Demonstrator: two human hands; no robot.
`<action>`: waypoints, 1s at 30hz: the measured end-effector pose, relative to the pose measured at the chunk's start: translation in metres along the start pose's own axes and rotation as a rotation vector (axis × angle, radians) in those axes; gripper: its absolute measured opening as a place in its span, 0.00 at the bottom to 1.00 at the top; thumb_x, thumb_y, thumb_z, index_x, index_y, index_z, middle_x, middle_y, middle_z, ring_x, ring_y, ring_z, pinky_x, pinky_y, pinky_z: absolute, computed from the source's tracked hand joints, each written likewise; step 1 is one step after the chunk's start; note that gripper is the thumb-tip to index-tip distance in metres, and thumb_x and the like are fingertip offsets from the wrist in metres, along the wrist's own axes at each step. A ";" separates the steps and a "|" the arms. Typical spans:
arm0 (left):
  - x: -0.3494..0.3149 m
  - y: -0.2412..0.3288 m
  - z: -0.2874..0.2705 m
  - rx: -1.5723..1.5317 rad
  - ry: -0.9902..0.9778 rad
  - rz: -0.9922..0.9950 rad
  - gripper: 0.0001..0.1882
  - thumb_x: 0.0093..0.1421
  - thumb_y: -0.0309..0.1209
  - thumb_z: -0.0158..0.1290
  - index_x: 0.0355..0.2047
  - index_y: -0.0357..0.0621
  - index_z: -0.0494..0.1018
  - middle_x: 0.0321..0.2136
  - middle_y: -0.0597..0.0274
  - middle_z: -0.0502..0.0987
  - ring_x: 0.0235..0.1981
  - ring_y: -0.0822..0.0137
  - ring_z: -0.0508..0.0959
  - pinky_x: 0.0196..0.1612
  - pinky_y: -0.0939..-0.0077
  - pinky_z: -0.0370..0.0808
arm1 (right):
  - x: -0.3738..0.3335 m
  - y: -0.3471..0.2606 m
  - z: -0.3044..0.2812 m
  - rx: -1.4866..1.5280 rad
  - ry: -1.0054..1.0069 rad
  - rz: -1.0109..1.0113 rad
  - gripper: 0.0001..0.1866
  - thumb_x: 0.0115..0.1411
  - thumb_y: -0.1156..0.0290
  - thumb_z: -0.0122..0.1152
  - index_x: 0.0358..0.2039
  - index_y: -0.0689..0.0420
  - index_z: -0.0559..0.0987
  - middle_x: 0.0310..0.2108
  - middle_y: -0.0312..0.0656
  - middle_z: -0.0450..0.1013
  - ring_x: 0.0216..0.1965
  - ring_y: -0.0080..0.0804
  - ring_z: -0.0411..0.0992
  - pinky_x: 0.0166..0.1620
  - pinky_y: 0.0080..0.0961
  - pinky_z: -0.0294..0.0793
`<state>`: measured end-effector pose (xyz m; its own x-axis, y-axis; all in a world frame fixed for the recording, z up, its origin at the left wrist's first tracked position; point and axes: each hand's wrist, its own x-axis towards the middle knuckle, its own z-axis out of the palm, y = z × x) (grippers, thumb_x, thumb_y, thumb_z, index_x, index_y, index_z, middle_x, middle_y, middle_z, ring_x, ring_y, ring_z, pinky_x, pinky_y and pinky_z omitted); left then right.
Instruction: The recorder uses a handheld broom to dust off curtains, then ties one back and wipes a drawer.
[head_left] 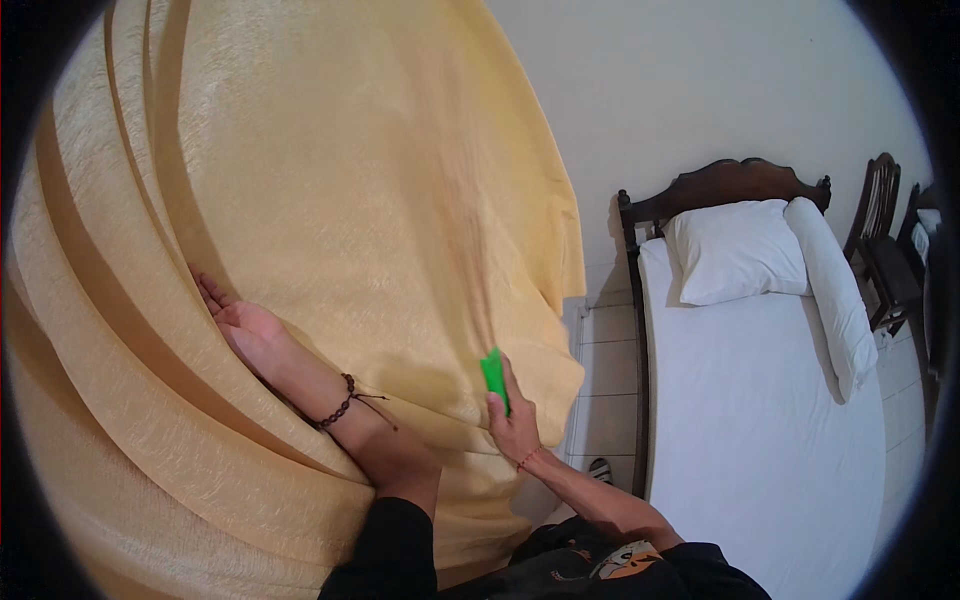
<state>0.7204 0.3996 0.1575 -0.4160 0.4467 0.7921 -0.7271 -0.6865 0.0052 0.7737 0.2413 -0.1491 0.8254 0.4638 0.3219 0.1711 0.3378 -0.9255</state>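
Note:
A large pale-yellow curtain hangs in front of me and fills the left half of the view. My right hand is closed round the green handle of a stick broom. Its thin brown bristles point up along the curtain and are blurred by motion. Farther left, my left hand lies against the curtain beside a deep fold, palm showing and fingers stretched out. Part of that hand's edge sits close to the fold.
To the right stands a dark wooden bed with a white sheet, a white pillow and a long white bolster. A dark wooden chair is beyond it. White floor tiles show between curtain and bed, with a striped slipper there.

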 end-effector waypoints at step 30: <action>0.001 0.016 0.032 -0.170 0.223 -0.134 0.24 0.66 0.33 0.41 0.56 0.26 0.59 0.57 0.41 0.62 0.60 0.52 0.62 0.64 0.62 0.59 | -0.102 0.164 -0.045 0.007 -0.028 1.020 0.23 0.67 0.59 0.37 0.56 0.61 0.63 0.26 0.50 0.74 0.27 0.44 0.75 0.35 0.37 0.75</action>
<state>0.7261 0.3711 0.1783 -0.4060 0.6546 0.6377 -0.8567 -0.5155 -0.0163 0.7415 0.2126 -0.3427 0.5632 0.5517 -0.6151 -0.6099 -0.2247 -0.7600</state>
